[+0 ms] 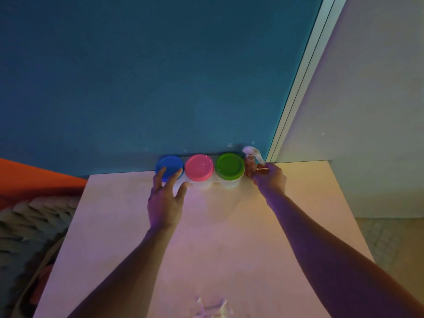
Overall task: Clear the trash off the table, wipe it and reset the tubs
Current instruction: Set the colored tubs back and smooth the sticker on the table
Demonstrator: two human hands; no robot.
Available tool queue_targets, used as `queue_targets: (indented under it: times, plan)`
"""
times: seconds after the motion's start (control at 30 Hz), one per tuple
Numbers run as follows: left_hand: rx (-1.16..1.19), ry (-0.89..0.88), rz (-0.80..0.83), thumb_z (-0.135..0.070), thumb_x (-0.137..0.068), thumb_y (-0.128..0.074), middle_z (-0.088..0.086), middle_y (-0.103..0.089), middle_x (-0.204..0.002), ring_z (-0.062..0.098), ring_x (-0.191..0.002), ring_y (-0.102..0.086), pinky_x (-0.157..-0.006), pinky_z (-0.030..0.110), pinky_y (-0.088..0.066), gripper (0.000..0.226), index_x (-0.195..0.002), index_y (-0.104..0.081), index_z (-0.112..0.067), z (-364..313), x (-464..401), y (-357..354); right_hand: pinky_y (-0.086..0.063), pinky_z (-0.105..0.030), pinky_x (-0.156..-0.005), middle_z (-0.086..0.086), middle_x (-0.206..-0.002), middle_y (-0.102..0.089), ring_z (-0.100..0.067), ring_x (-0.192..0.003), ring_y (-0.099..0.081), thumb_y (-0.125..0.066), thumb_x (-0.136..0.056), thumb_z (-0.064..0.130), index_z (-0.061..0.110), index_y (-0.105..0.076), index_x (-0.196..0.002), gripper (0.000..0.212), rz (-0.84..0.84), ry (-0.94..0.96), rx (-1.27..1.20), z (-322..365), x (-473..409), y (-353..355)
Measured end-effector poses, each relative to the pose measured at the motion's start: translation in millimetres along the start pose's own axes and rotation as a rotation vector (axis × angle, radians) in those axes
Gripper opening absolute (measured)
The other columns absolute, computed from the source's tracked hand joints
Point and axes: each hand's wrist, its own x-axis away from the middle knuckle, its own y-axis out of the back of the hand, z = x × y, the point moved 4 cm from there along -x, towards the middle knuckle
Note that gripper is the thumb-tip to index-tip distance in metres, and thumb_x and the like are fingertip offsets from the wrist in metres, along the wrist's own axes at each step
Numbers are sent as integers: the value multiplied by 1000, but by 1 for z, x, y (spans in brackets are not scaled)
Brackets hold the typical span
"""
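Note:
Three tubs stand in a row at the table's far edge against the blue wall: one with a blue lid [169, 167], one with a pink lid [199, 167], one with a green lid [229, 165]. My left hand [166, 198] reaches the blue-lidded tub, fingers spread over its lid and thumb by its clear side. My right hand [267, 177] grips a clear spray bottle [252, 154] just right of the green-lidded tub. A crumpled clear wrapper [212, 307] lies at the table's near edge.
The light wooden table [229, 237] fills the middle. A white wall and door frame [298, 88] rise at the right. An orange cushion [29, 180] and a chunky knitted blanket [29, 226] lie to the left, below table level.

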Motion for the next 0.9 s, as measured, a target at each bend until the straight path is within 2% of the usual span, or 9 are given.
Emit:
queue_targets:
  times: [0.13, 0.23, 0.37, 0.53, 0.7, 0.9]
  plan:
    - [0, 2, -22, -36, -91, -71, 2, -42, -152, 31, -102, -68, -80, 41, -59, 45, -134, -61, -29, -1, 0, 0, -57, -40, -73, -4, -87, -74, -28, -81, -68, -80, -71, 24, 18, -70, -96, 27, -19, 80, 51, 5, -1, -1]
    - [4, 4, -25, -36, -91, -71, 1, -41, -153, 31, -102, -68, -79, 41, -59, 45, -135, -60, -30, 0, 0, -1, -55, -36, -72, -3, -87, -75, -25, -81, -67, -82, -71, 25, 18, -70, -96, 29, -31, 109, 72, 4, 0, -1]
    - [24, 17, -17, -36, -91, -72, 0, -41, -153, 32, -109, -66, -80, 43, -59, 45, -134, -60, -31, -1, 0, 0, -58, -42, -73, -3, -87, -75, -29, -82, -68, -82, -68, 26, 20, -69, -98, 33, -21, 110, 111, 5, -2, -3]
    - [39, 39, 0, -34, -89, -74, 1, -43, -150, 32, -106, -66, -83, 43, -56, 46, -133, -62, -28, -6, -1, 7, -60, -45, -73, 1, -91, -75, -29, -80, -70, -84, -67, 33, 21, -69, -105, 43, 37, 106, 158, 5, -1, -1]
    - [58, 56, 5, -29, -87, -76, 3, -45, -147, 33, -109, -64, -86, 43, -54, 47, -132, -63, -22, -10, -2, 11, -48, -33, -70, -7, -96, -75, -31, -90, -66, -83, -72, 27, 20, -69, -104, 36, 25, 149, 209, 16, 5, 1]
    - [75, 45, -6, -28, -85, -79, 4, -47, -144, 32, -108, -64, -84, 43, -53, 45, -127, -66, -21, -10, -4, 9, -46, -35, -67, -9, -90, -73, -34, -84, -64, -80, -75, 26, 17, -68, -94, 24, -70, 175, 172, 16, 8, -3]
